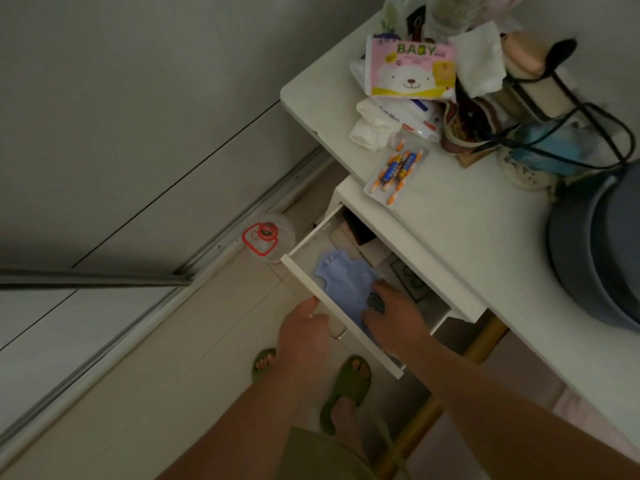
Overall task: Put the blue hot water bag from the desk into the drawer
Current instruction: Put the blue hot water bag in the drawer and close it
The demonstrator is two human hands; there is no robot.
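Observation:
The blue hot water bag (344, 284) lies flat inside the pulled-out white drawer (304, 271) under the desk. My right hand (394, 313) rests over the bag's near end by its dark stopper, fingers curled on it. My left hand (304, 327) grips the drawer's front edge near the metal handle. Other flat items sit deeper in the drawer, partly hidden under the desk top.
The white desk (467, 220) carries a pink baby wipes pack (412, 69), a blister pack of batteries (398, 171), tissues, black cables and a grey round bin (599, 258). A clear lidded container (266, 240) sits on the floor left of the drawer. My feet in green slippers stand below.

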